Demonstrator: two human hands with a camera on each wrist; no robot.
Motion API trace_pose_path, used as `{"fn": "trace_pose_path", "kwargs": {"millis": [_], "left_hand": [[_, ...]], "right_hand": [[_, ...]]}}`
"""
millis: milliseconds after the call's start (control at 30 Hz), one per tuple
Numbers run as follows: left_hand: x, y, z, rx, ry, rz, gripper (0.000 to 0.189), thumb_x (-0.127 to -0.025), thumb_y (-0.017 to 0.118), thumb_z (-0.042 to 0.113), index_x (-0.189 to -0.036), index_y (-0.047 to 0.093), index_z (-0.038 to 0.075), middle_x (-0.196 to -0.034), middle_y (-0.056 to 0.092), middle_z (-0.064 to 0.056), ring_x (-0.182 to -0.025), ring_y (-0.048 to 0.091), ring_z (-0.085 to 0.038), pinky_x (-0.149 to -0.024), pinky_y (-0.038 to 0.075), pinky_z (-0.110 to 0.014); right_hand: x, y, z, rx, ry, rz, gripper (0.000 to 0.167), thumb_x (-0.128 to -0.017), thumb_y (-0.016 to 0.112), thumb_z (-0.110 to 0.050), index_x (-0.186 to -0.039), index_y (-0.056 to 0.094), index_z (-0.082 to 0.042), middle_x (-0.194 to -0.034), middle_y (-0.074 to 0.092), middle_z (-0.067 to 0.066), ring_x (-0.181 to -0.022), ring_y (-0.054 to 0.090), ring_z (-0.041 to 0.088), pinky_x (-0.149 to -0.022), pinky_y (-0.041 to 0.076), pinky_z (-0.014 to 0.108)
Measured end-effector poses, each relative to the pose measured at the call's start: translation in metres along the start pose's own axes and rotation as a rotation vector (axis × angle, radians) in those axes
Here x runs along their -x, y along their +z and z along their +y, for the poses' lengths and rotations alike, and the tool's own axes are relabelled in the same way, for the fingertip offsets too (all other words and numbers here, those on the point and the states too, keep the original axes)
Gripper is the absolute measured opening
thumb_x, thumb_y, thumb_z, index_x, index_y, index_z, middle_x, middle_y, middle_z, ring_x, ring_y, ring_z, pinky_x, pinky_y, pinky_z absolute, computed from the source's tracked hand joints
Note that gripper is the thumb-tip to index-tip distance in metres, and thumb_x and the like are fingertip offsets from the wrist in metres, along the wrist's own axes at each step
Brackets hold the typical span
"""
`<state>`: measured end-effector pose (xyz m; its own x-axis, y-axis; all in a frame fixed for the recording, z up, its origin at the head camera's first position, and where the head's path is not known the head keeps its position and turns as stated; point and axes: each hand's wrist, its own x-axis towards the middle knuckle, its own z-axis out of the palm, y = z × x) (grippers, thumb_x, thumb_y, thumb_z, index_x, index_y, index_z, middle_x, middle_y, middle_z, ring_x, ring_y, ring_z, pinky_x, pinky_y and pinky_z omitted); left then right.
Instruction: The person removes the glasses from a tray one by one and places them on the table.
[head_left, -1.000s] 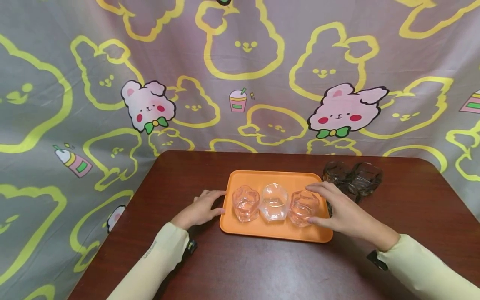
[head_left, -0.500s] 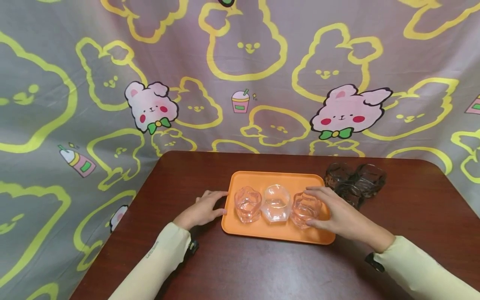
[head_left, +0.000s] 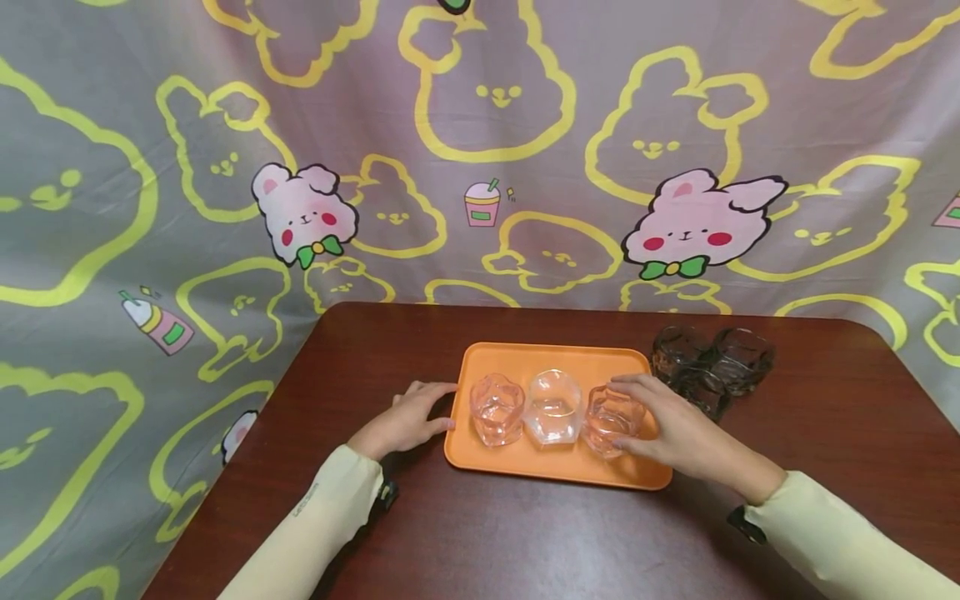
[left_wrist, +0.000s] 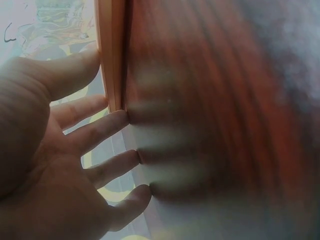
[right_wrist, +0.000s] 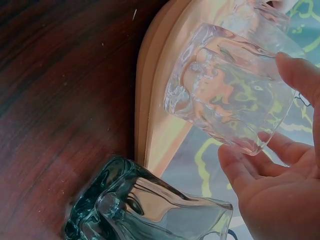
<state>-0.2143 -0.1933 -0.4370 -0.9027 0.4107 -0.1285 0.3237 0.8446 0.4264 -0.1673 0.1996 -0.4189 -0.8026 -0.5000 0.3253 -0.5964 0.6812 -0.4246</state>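
Note:
An orange tray [head_left: 517, 469] holds a row of three faceted glasses on the dark wooden table. On the left is a pink glass [head_left: 497, 410], in the middle a clear glass [head_left: 553, 408], on the right another pink glass [head_left: 611, 421]. My right hand [head_left: 678, 429] holds that right pink glass [right_wrist: 235, 85], thumb on one side near the rim and fingers on the other. My left hand [head_left: 401, 421] lies at the tray's left edge. In the left wrist view its thumb and index fingertip touch the tray rim [left_wrist: 111, 55], fingers spread and fairly straight.
Several dark grey glasses [head_left: 738, 360] stand close together on the table [head_left: 525, 542], just beyond the tray's right end. One dark glass [right_wrist: 125, 200] is close to my right hand. A patterned cloth [head_left: 450, 242] hangs behind the table.
The view has shifted slightly. My right hand has moved slightly left relative to the tray, closer round the right pink glass. My left hand stays at the tray's left edge; the glasses keep their places.

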Motion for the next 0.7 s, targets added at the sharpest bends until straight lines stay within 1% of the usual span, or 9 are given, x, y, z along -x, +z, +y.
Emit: {"fn": "trace_pose_path", "kwargs": {"millis": [167,333,533,700], "left_hand": [[-0.0010,-0.0003,0.0007,0.002,-0.003,-0.004,0.059,-0.088,0.068,0.028,-0.141,0.045,0.014,-0.139,0.046,-0.005,-0.123,0.038,-0.024,-0.092,0.028,-0.054],[-0.0020,-0.0003,0.0000,-0.004,-0.004,-0.002,0.059,-0.088,0.068,0.028,-0.141,0.045,0.015,-0.139,0.046,-0.005,-0.123,0.037,-0.024,-0.091,0.028,-0.054],[-0.0024,0.0004,-0.0012,-0.013,-0.009,-0.003,0.059,-0.088,0.068,0.030,-0.141,0.045,0.015,-0.139,0.046,-0.005,-0.122,0.038,-0.025,-0.092,0.028,-0.054],[-0.0033,0.0016,-0.0020,-0.013,-0.003,-0.004,0.060,-0.088,0.069,0.030,-0.140,0.045,0.015,-0.139,0.047,-0.005,-0.121,0.039,-0.025,-0.092,0.028,-0.054]], "right_hand": [[-0.0010,-0.0013,-0.0007,-0.001,0.012,-0.003,0.064,-0.075,0.081,-0.032,-0.126,0.055,-0.005,-0.124,0.052,0.006,-0.111,0.053,0.025,-0.087,0.044,0.047],[-0.0039,-0.0035,-0.0013,0.013,0.017,-0.009,0.063,-0.073,0.082,-0.031,-0.124,0.057,-0.003,-0.120,0.055,0.007,-0.107,0.055,0.024,-0.086,0.045,0.046],[-0.0059,-0.0044,-0.0022,0.021,0.033,-0.019,0.064,-0.071,0.083,-0.034,-0.122,0.059,-0.003,-0.114,0.056,0.006,-0.099,0.058,0.022,-0.081,0.047,0.045],[-0.0038,-0.0075,-0.0038,0.018,0.026,0.010,0.065,-0.068,0.085,-0.034,-0.120,0.061,-0.002,-0.113,0.057,0.005,-0.098,0.058,0.021,-0.080,0.048,0.044]]}}
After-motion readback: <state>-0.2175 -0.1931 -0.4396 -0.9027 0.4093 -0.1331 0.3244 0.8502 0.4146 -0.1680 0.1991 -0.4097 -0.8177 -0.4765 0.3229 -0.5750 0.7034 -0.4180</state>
